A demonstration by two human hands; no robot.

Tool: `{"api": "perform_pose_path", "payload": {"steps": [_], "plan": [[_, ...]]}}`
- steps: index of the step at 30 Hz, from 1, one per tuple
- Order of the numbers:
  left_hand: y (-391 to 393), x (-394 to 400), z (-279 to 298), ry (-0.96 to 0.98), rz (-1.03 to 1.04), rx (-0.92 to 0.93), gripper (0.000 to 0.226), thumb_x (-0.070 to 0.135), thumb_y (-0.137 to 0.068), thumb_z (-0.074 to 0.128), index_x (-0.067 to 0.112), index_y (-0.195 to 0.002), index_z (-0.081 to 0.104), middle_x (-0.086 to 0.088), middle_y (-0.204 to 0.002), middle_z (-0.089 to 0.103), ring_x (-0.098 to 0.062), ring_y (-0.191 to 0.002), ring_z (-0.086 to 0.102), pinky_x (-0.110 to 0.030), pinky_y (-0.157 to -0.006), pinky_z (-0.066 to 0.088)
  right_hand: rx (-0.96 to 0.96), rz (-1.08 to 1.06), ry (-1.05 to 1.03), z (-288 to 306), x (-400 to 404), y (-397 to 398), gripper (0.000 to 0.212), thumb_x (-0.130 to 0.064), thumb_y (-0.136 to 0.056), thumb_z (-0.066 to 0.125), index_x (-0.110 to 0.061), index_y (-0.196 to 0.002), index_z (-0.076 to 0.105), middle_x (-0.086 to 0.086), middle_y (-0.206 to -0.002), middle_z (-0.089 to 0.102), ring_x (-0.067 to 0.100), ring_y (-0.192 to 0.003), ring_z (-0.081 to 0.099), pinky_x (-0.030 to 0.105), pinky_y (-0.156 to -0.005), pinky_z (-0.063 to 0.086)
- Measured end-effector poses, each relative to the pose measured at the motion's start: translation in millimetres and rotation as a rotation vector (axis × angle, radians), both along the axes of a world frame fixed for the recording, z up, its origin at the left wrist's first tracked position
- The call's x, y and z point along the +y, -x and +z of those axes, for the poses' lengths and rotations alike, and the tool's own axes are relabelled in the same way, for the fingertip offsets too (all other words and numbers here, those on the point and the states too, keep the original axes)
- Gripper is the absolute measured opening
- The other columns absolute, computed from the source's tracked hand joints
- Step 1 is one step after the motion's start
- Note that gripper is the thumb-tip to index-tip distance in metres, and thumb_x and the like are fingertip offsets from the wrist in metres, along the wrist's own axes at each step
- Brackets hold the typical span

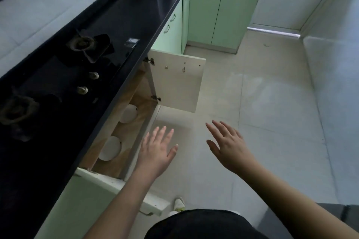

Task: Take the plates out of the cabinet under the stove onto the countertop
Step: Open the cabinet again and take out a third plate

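From the head camera, the cabinet under the stove stands with both doors swung out: the far door shows its pale inner face, and the near door shows mostly its top edge. Inside, on the wooden floor of the cabinet, lie 2 white plates, the far plate and the near plate, apart from each other. The left hand hovers just outside the cabinet opening, fingers straight and spread, holding nothing. The right hand hangs over the tiled floor, fingers also spread wide and empty. The black countertop runs along the left.
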State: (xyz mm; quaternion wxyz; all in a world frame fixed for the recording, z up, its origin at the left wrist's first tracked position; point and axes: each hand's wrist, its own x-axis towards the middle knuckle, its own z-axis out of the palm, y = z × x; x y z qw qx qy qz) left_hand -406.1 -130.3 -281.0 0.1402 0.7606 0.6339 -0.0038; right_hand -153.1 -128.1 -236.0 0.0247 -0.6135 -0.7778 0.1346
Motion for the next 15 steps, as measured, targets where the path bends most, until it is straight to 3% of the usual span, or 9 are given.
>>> {"api": "perform_pose_path", "payload": {"steps": [6,11,15], "plan": [[-17,52,-4,0.007,-0.044,0.002,0.068,0.064,-0.096,0.009,0.033,-0.157,0.012,0.003,-0.166,0.009,-0.017,-0.151,-0.002,-0.042,-0.120,-0.003,-0.004,-0.052,0.013,-5,41,-21,0.058,-0.050,-0.101,0.027,-0.032,-0.154,0.014,-0.005,-0.162,0.019,0.017,-0.149,0.011,0.035,-0.119,0.012],[-41,88,-11,0.012,0.001,0.008,0.085,0.072,-0.084,-0.012,0.034,-0.156,0.009,0.003,-0.166,0.008,-0.017,-0.151,-0.003,-0.042,-0.119,-0.003,0.012,-0.016,0.020,-20,91,-50,0.058,-0.048,-0.100,0.033,-0.030,-0.154,0.021,-0.003,-0.160,0.025,0.019,-0.148,0.016,0.035,-0.118,0.014],[-65,111,-9,-0.011,0.090,0.008,0.076,0.068,-0.090,-0.002,0.033,-0.156,0.014,0.003,-0.165,0.014,-0.016,-0.151,0.002,-0.039,-0.119,-0.003,0.034,0.081,0.047,-35,137,-71,0.058,-0.048,-0.100,0.032,-0.029,-0.154,0.021,-0.002,-0.160,0.025,0.019,-0.148,0.016,0.035,-0.118,0.014]]}}
